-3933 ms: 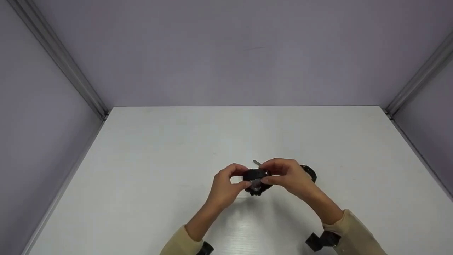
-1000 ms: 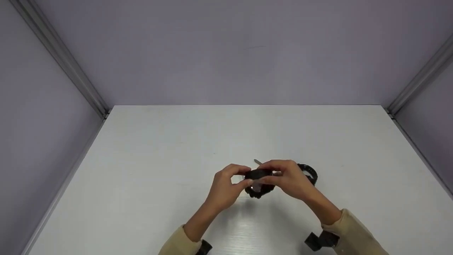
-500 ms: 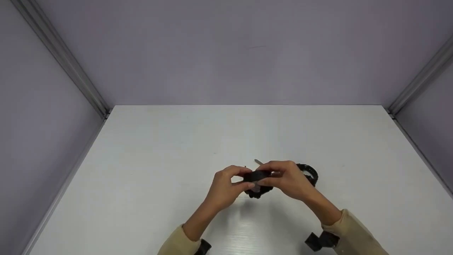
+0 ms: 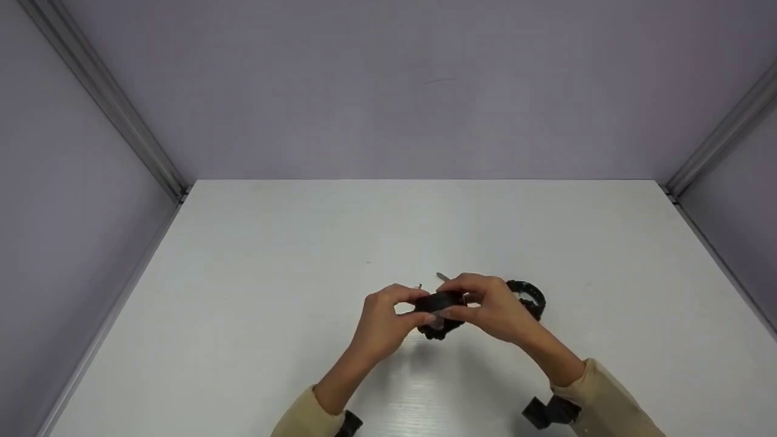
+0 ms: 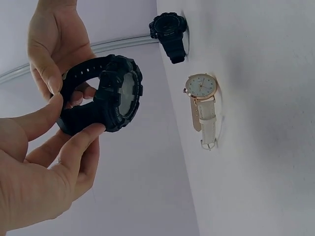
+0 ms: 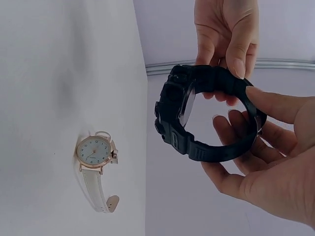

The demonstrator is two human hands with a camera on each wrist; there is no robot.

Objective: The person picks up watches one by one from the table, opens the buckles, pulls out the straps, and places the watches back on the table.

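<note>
Head view: both hands meet above the middle of the white surface (image 4: 243,303), jointly holding a black watch (image 4: 438,301) clear of it. The left hand (image 4: 385,318) pinches the watch case between thumb and fingertips. The right hand (image 4: 491,306) grips the strap, thumb on one side and fingers curled round the other.

Left wrist view: the black watch (image 5: 106,101) shows its chunky round case and glass face, strap closed into a loop; the left hand (image 5: 44,167) is in the foreground, the right hand (image 5: 56,44) behind it. On the surface (image 5: 266,147) lie a white watch (image 5: 203,105) with a pale dial and gold-coloured rim, strap open, and near it a second black watch (image 5: 170,32).

Right wrist view: the white watch (image 6: 96,167) lies flat on the surface, well apart from the held one (image 6: 206,110).
</note>
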